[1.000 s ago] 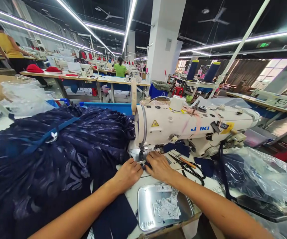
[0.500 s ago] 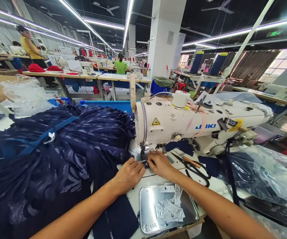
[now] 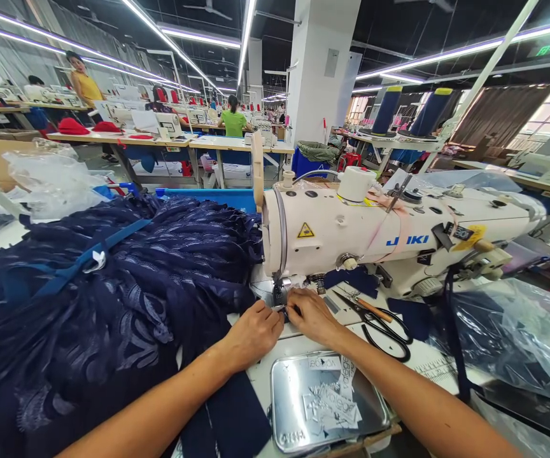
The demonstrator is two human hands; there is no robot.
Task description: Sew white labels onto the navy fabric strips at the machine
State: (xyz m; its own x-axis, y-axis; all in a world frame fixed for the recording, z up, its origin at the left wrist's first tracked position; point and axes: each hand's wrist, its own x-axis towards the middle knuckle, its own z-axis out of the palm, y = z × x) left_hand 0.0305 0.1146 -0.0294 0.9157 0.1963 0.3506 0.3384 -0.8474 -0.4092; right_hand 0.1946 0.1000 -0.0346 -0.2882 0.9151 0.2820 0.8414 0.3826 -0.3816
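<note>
A white Juki sewing machine [image 3: 323,222] stands in front of me, its presser foot [image 3: 279,296] low over the bed. Just before the foot, my left hand [image 3: 256,332] is closed in a pinch on a small bit of navy fabric [image 3: 282,313]. From the right side, my right hand [image 3: 312,314] pinches the same bit, fingertips close to the foot. A pale scrap, perhaps a label, shows between the hands; fingers hide most of it. To the left lies a large heap of navy lace-patterned garments [image 3: 126,299].
A metal tray [image 3: 287,381] with printed white labels [image 3: 332,404] sits below my hands. Black scissors [image 3: 365,313] and an orange-handled tool [image 3: 373,308] lie to the right. Plastic-wrapped goods [image 3: 518,337] lie farther right. Co-workers [image 3: 233,121] are at distant machines.
The view has shifted slightly, so the machine and tray appear a little farther right. Both hands stay pinched at the presser foot. A distant person in yellow has turned.
</note>
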